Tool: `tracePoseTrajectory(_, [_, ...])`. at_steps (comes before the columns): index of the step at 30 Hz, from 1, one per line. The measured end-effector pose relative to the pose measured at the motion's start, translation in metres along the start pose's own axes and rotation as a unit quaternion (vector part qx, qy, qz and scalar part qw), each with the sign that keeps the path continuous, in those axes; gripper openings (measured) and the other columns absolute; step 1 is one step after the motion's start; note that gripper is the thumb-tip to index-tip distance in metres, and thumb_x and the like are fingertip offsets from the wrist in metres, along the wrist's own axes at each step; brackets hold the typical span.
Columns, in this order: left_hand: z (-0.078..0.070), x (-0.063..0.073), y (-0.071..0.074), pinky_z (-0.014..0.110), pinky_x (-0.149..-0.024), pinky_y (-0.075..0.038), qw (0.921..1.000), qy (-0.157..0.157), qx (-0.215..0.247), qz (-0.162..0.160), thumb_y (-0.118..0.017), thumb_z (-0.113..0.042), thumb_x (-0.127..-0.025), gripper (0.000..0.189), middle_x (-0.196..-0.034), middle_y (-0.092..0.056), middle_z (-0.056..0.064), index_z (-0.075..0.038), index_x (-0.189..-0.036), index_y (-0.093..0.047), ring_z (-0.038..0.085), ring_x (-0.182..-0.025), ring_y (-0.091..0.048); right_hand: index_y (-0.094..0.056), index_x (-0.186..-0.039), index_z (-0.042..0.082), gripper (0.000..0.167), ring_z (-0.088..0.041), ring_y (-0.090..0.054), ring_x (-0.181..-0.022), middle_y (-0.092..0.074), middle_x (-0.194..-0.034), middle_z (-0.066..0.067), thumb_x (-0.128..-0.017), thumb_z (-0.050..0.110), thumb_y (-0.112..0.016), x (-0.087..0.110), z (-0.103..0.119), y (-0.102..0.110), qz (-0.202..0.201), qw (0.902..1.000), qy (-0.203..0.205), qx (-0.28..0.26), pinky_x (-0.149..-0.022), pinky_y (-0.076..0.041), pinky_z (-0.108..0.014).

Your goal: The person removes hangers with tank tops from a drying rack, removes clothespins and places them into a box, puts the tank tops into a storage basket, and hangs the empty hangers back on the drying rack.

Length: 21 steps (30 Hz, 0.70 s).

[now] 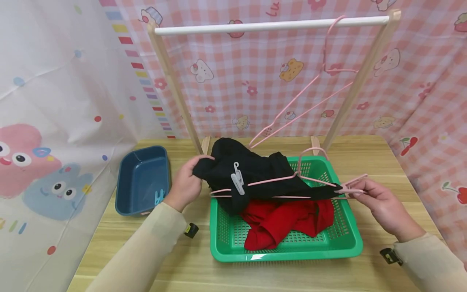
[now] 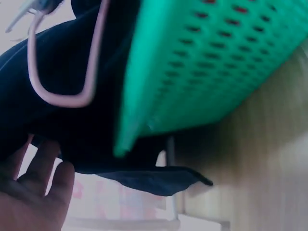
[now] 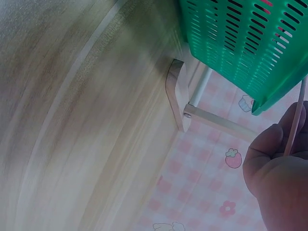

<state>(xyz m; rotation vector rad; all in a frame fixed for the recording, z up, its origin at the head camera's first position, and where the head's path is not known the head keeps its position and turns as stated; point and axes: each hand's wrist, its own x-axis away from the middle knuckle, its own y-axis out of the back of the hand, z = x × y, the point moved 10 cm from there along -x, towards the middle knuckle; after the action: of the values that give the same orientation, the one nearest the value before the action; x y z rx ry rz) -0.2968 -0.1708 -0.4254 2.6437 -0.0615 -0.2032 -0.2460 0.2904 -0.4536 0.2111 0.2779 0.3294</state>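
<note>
A black garment (image 1: 251,166) hangs partly over a pink hanger (image 1: 271,179) above the green basket (image 1: 286,256). My left hand (image 1: 187,182) grips the garment at its left side, thumb on top; in the left wrist view its fingers (image 2: 43,166) go behind the dark cloth. A grey clothespin (image 1: 238,182) sits on the garment near the hanger's left end. At the right end, a pink clothespin (image 1: 346,189) clips the cloth, its handles spread. My right hand (image 1: 379,205) holds the hanger's right end beside it, with a thin pink bar (image 3: 296,118) between the fingers.
A red garment (image 1: 284,221) lies in the basket. A blue bin (image 1: 142,178) with a blue clothespin (image 1: 159,197) stands to the left. Behind, a wooden rack with a white rail (image 1: 270,26) carries another pink hanger (image 1: 300,97).
</note>
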Motion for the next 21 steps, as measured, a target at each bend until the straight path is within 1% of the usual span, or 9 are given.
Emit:
tracePoseTrajectory(4, [-0.022, 0.003, -0.003, 0.050, -0.111, -0.048, 0.9986, -0.032, 0.042, 0.000, -0.052, -0.024, -0.111, 0.027, -0.133, -0.069, 0.010, -0.014, -0.128, -0.071, 0.028, -0.127, -0.063, -0.057, -0.104, -0.019, 0.015, -0.001, -0.065, -0.118, -0.072, -0.125, 0.010, -0.107, -0.009, -0.046, 0.001, 0.000, 0.001, 0.000, 1.0000, -0.003, -0.003, -0.098, -0.051, -0.012])
tracePoseTrajectory(8, [-0.040, 0.007, -0.010, 0.049, -0.111, -0.048, 0.9941, -0.055, 0.093, 0.009, -0.055, -0.014, -0.109, 0.025, -0.130, -0.069, 0.012, -0.009, -0.126, -0.072, 0.027, -0.124, -0.064, -0.059, -0.104, -0.017, 0.016, -0.003, -0.066, -0.117, -0.073, -0.124, 0.008, -0.107, -0.010, -0.045, 0.001, 0.000, 0.002, -0.001, 0.9999, 0.002, -0.015, -0.097, -0.051, -0.013])
tracePoseTrajectory(9, [-0.043, 0.008, -0.012, 0.050, -0.114, -0.047, 0.9928, -0.059, 0.103, 0.014, -0.056, -0.013, -0.108, 0.024, -0.134, -0.068, 0.012, -0.008, -0.126, -0.071, 0.027, -0.128, -0.062, -0.059, -0.104, -0.017, 0.016, -0.003, -0.066, -0.117, -0.073, -0.124, 0.007, -0.106, -0.010, -0.045, 0.001, 0.000, 0.002, -0.001, 0.9998, 0.005, -0.021, -0.097, -0.052, -0.013])
tracePoseTrajectory(10, [-0.045, 0.009, -0.015, 0.051, -0.115, -0.046, 0.9916, -0.060, 0.113, 0.021, -0.056, -0.011, -0.108, 0.025, -0.134, -0.068, 0.014, -0.006, -0.127, -0.071, 0.028, -0.129, -0.062, -0.059, -0.105, -0.017, 0.017, -0.003, -0.066, -0.117, -0.073, -0.123, 0.007, -0.106, -0.010, -0.044, 0.002, -0.001, 0.002, 0.000, 0.9997, 0.007, -0.025, -0.097, -0.052, -0.013])
tracePoseTrajectory(13, [-0.042, 0.012, -0.026, 0.052, -0.119, -0.042, 0.9899, -0.040, 0.126, 0.052, -0.057, -0.012, -0.108, 0.024, -0.139, -0.065, 0.011, -0.009, -0.128, -0.070, 0.027, -0.135, -0.058, -0.059, -0.103, -0.017, 0.016, -0.004, -0.066, -0.117, -0.071, -0.123, 0.005, -0.106, -0.013, -0.043, 0.002, -0.001, 0.002, 0.003, 0.9991, 0.014, -0.039, -0.098, -0.052, -0.014])
tracePoseTrajectory(15, [-0.037, 0.013, -0.034, 0.053, -0.121, -0.040, 0.9904, -0.021, 0.112, 0.077, -0.057, -0.015, -0.108, 0.025, -0.141, -0.064, 0.009, -0.013, -0.131, -0.068, 0.027, -0.139, -0.055, -0.057, -0.100, -0.017, 0.016, -0.005, -0.066, -0.117, -0.071, -0.122, 0.004, -0.105, -0.015, -0.042, 0.002, -0.001, 0.002, 0.005, 0.9987, 0.019, -0.047, -0.098, -0.052, -0.015])
tracePoseTrajectory(18, [-0.027, 0.014, -0.043, 0.053, -0.121, -0.040, 0.9922, 0.006, 0.060, 0.109, -0.058, -0.018, -0.108, 0.031, -0.139, -0.066, 0.004, -0.017, -0.138, -0.063, 0.025, -0.140, -0.055, -0.057, -0.098, -0.017, 0.017, -0.005, -0.066, -0.117, -0.070, -0.121, 0.003, -0.105, -0.015, -0.042, 0.002, 0.000, 0.002, 0.006, 0.9986, 0.022, -0.049, -0.098, -0.052, -0.015])
tracePoseTrajectory(19, [-0.024, 0.014, -0.045, 0.053, -0.120, -0.041, 0.9923, 0.012, 0.038, 0.117, -0.056, -0.014, -0.107, 0.034, -0.137, -0.067, 0.004, -0.017, -0.141, -0.061, 0.026, -0.139, -0.055, -0.057, -0.099, -0.017, 0.017, -0.006, -0.066, -0.116, -0.070, -0.120, 0.002, -0.105, -0.015, -0.042, 0.002, 0.000, 0.002, 0.005, 0.9987, 0.022, -0.046, -0.097, -0.053, -0.016])
tracePoseTrajectory(21, [-0.018, 0.012, -0.046, 0.052, -0.116, -0.045, 0.9930, 0.018, -0.011, 0.116, -0.058, -0.015, -0.105, 0.039, -0.134, -0.067, 0.007, -0.015, -0.144, -0.059, 0.028, -0.133, -0.059, -0.059, -0.100, -0.016, 0.017, -0.007, -0.066, -0.116, -0.069, -0.119, 0.001, -0.105, -0.013, -0.043, 0.002, 0.000, 0.003, 0.004, 0.9989, 0.019, -0.042, -0.097, -0.054, -0.016])
